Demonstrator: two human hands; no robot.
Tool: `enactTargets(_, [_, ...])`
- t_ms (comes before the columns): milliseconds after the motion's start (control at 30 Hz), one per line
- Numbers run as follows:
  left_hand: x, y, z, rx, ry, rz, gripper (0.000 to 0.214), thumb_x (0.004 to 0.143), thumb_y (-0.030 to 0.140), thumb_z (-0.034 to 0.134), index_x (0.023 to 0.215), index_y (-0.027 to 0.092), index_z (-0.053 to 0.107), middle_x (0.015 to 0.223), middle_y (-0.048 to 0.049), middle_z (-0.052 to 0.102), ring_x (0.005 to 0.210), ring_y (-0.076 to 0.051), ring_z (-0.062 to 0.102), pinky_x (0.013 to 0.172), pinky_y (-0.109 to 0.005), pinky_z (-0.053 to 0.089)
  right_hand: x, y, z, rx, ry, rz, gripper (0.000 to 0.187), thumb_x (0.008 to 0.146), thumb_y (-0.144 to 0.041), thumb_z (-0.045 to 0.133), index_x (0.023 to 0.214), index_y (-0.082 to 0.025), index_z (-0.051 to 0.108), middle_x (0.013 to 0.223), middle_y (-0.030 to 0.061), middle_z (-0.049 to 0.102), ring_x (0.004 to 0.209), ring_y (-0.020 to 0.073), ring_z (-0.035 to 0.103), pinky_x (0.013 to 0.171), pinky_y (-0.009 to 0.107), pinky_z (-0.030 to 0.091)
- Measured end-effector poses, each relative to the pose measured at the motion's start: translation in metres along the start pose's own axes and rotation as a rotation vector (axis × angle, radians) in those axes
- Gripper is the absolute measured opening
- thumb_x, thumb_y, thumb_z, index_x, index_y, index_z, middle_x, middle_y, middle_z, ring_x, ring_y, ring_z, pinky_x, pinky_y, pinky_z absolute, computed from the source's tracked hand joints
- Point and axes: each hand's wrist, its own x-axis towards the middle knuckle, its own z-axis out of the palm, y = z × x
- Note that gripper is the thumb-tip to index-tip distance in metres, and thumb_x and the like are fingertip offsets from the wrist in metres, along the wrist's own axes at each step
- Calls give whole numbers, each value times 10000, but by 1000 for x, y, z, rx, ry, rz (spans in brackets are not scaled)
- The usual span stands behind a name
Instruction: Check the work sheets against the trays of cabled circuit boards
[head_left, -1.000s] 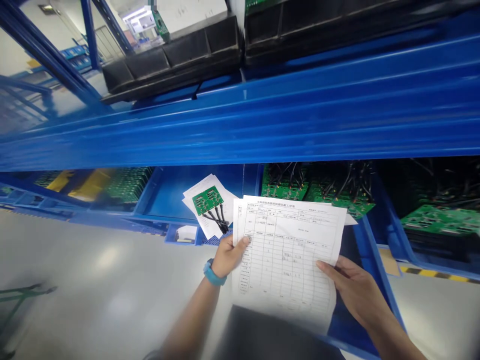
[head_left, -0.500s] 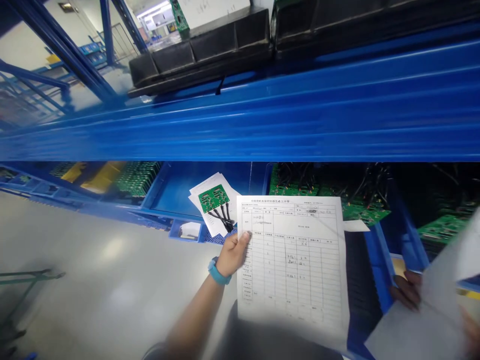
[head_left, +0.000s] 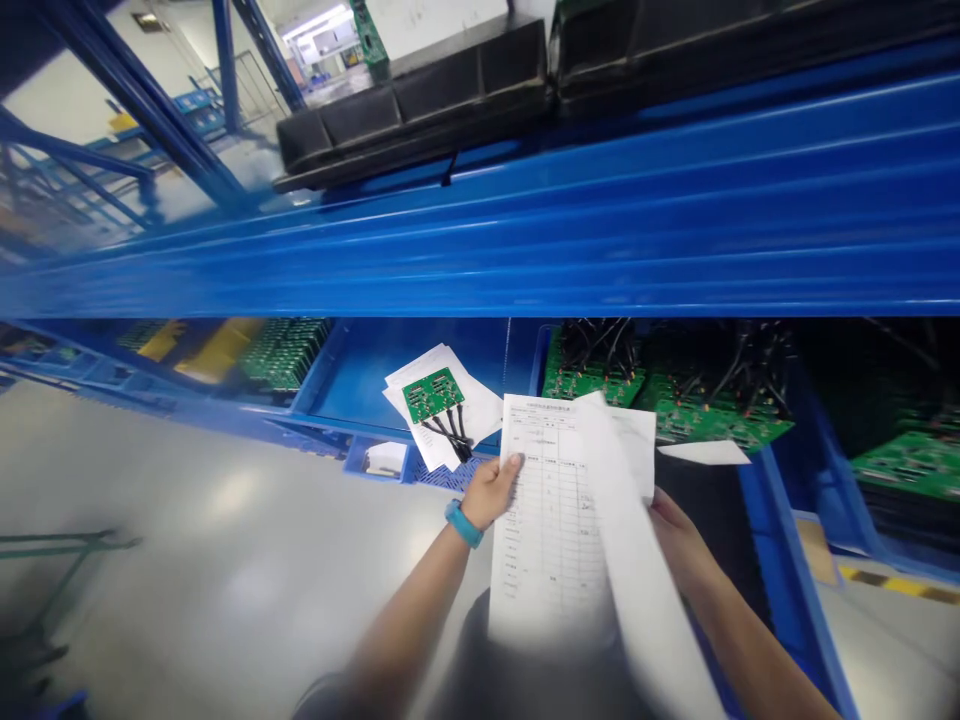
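Observation:
My left hand (head_left: 489,492), with a teal band on its wrist, is closed on the left edge of a printed form (head_left: 532,540), its thumb on top. The form is a ruled table with some handwriting. A white paper sheet (head_left: 637,540) curls across the form's right half and hides it there. My right hand (head_left: 679,535) is at the right edge of the papers, gripping the sheet from behind; most of its fingers are hidden. Beyond my left hand, a green circuit board (head_left: 433,395) with black leads lies on loose papers (head_left: 476,385).
Blue bins on the right hold more circuit boards (head_left: 720,415) with black cables. A white slip (head_left: 705,453) sticks out by them. A blue shelf beam (head_left: 480,240) crosses in front, with black trays (head_left: 465,85) above. Pale floor (head_left: 187,520) lies to the left.
My right hand has come in from the far right with its sheet, which now overlaps the form. My left hand and the form have shifted slightly right in view.

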Motion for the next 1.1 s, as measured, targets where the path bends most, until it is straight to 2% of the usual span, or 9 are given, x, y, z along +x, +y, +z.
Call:
enactTargets(100, [22, -20, -19, 101, 236, -73, 373, 802, 439, 428, 838, 130, 633, 793, -72, 652, 778, -192, 592, 693, -296, 473, 9, 14, 7, -58, -36, -5, 542, 640, -513, 584, 1038, -155, 500, 895, 86, 611, 841, 225, 590, 757, 344, 495])
enactTargets(233, [48, -39, -81, 238, 658, -192, 322, 836, 296, 408, 1089, 120, 500, 1152, -141, 512, 1103, -232, 451, 914, -395, 364, 12, 35, 9, -263, 54, -38, 749, 644, -489, 560, 1231, -70, 359, 1085, 169, 536, 996, 282, 525, 894, 439, 406])
enactTargets(300, [59, -42, -107, 283, 765, -248, 351, 826, 275, 443, 1135, 108, 448, 1197, -147, 463, 1154, -262, 394, 960, -499, 279, 10, 42, 14, -376, 110, -78, 762, 652, -441, 539, 1263, -39, 325, 1230, 194, 414, 1137, 297, 410, 987, 444, 307])
enactTargets(367, [69, -43, -116, 317, 791, -251, 363, 822, 267, 451, 1145, 102, 434, 1209, -154, 449, 1176, -275, 365, 971, -533, 239, 9, 47, 21, -474, 132, -119, 727, 662, -389, 524, 1260, -21, 338, 1286, 192, 343, 1204, 294, 324, 1025, 421, 261])
enactTargets(467, [70, -43, -95, 331, 654, -161, 334, 822, 289, 433, 1097, 107, 486, 1187, -159, 483, 1153, -257, 402, 961, -440, 306, 11, 50, 27, -591, 136, -162, 670, 716, -378, 474, 1265, -18, 340, 1260, 184, 383, 1191, 284, 348, 1009, 407, 295])
enactTargets(567, [54, -42, -50, 310, 374, -66, 332, 791, 367, 468, 1016, 139, 556, 1029, -111, 598, 971, -209, 546, 834, -314, 428, 12, 53, 29, -679, 177, -190, 599, 796, -402, 367, 1270, -38, 336, 1247, 171, 400, 1187, 270, 357, 1005, 411, 298])
enactTargets(700, [25, -39, -3, 322, 85, -7, 429, 683, 397, 601, 1040, 163, 555, 845, -58, 641, 728, -177, 594, 659, -283, 466, 8, 53, 36, -773, 220, -208, 531, 835, -365, 286, 1267, -60, 341, 1183, 170, 449, 1134, 266, 411, 961, 415, 346])
enactTargets(900, [7, -37, -2, 437, 0, 13, 263, 677, 334, 593, 894, 185, 595, 670, -22, 602, 592, -173, 535, 585, -291, 404, -7, 36, 37, -896, 184, -286, 549, 755, -359, 462, 1195, -31, 441, 1061, 202, 468, 1027, 317, 433, 903, 453, 363])
enactTargets(1100, [9, -40, -7, 512, -11, -8, 222, 696, 340, 565, 856, 189, 594, 721, -24, 611, 635, -173, 536, 604, -283, 391, 27, 8, -1, -889, 214, -314, 308, 798, -330, 425, 993, -154, 586, 921, 87, 538, 832, 179, 520, 817, 312, 439])
